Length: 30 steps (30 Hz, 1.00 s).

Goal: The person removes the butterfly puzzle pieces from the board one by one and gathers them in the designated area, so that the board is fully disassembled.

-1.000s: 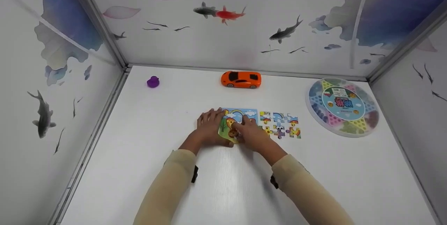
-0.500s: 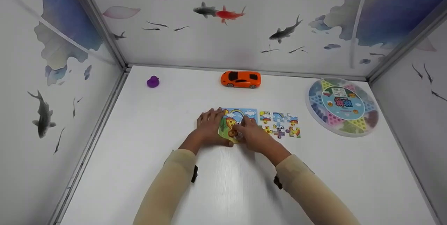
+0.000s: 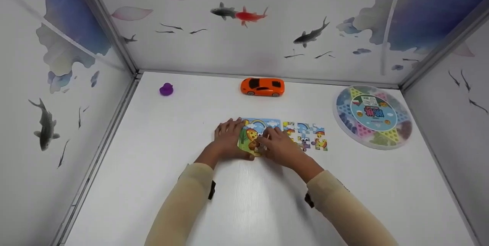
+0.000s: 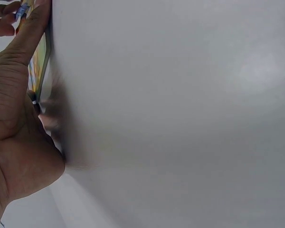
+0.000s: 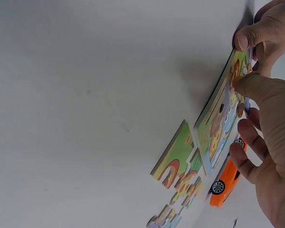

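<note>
A colourful puzzle board [image 3: 256, 130] lies mid-table, with its green edge [image 5: 213, 111] showing in the right wrist view. My left hand [image 3: 228, 139] holds the board's left side, its thumb [image 4: 35, 28] lying along the near edge. My right hand [image 3: 278, 144] rests curled over the board's right half. Its thumb [image 5: 249, 85] presses on the picture face, and its fingertips pinch a small bluish puzzle piece [image 4: 22, 9] against the board. Several loose puzzle pieces [image 3: 307, 136] lie in rows just right of the board.
An orange toy car [image 3: 263, 86] stands behind the board and a purple duck [image 3: 166, 89] sits at the back left. A round multicoloured game tray [image 3: 372, 116] lies at the right. Painted panels wall the white table [image 3: 244, 200] on three sides.
My right hand and forearm have slid a little to the right over the board. The left hand and the board have stayed put.
</note>
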Tool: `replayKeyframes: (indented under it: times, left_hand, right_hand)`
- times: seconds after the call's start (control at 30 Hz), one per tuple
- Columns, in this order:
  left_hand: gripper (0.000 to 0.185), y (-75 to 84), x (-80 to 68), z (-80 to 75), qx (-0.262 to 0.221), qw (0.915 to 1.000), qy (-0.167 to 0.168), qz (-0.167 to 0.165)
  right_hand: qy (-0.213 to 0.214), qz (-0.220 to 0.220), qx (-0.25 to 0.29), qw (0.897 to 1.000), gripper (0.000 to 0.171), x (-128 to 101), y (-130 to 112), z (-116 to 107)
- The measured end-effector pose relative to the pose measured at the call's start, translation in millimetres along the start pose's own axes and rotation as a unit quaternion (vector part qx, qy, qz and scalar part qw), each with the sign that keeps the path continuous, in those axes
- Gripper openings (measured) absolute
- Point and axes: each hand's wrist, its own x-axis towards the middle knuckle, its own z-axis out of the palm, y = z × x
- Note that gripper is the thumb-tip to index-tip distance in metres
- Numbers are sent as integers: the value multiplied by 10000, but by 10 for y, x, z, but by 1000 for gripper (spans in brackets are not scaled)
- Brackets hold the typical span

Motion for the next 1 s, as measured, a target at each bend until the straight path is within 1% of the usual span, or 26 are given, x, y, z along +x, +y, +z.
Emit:
replayKeyframes:
  times: [0.1,0.33,0.43,0.57,0.67,0.83,1.0]
  left_hand:
    - [134,-2,-13,-4,-30,10000,14,25]
    - [133,-16,-18,-9,59,10000,16,19]
    - [134,-17,-14,-2,29,10000,9,19]
    - [136,-13,-13,14,-44,10000,-24,-50]
    - [136,-8,-12,24,-64,9999,-45,-81]
    - [136,-7,-16,24,-74,9999,-67,-78]
    - [134,-13,-15,18,-40,10000,-23,-24]
  right_hand:
    - [94,51,-33,9999,43,-55,58,-20]
    - [52,361,133,9992,42,-227,203,-82]
    - [206,333,189,9991,39,-336,285,-105]
    - [410,286,222,9985,29,-497,413,-113]
    - [433,385,304,9979,28,-627,517,-111]
    - [391,569,463,9965,29,-861,679,-121]
    - [353,705,542,9954,36,-1054,798,-127]
